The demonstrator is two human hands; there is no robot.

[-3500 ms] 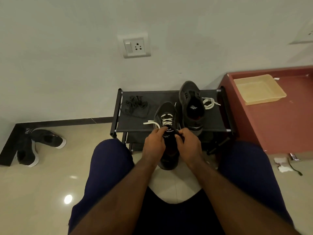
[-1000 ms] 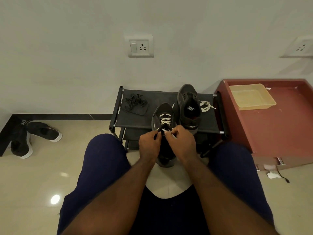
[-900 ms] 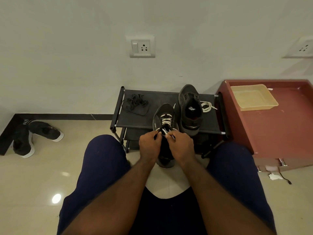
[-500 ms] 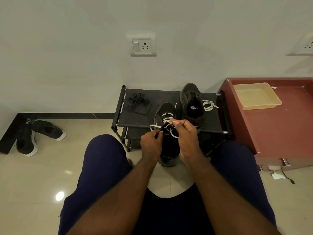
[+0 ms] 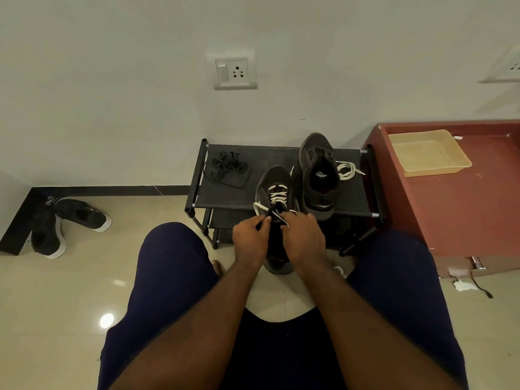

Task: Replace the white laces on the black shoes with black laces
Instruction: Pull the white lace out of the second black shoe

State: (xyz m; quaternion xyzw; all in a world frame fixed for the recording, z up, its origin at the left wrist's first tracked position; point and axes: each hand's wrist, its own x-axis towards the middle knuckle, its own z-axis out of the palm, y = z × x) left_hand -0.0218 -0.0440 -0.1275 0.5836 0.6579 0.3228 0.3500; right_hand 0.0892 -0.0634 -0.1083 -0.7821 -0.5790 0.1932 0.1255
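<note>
A black shoe (image 5: 274, 182) with a white lace (image 5: 277, 192) threaded through its front eyelets is propped toe-up against the low black rack (image 5: 225, 197), its heel between my knees. My left hand (image 5: 250, 239) grips the shoe's tongue and left collar. My right hand (image 5: 302, 237) pinches a loose end of the white lace near the top eyelets. A second black shoe (image 5: 319, 175), laceless, stands on the rack beside a removed white lace (image 5: 347, 170). A bundle of black laces (image 5: 226, 164) lies on the rack's left side.
Another pair of black shoes (image 5: 64, 223) with white soles lies on the floor at left. A red cabinet (image 5: 464, 209) stands at right with a yellow tray (image 5: 427, 154) on it. A white wall with a socket (image 5: 235, 70) is behind the rack.
My right hand has come back down from its raised pull to the shoe's top eyelets. More white lace hangs loose on the left of the shoe than a second ago.
</note>
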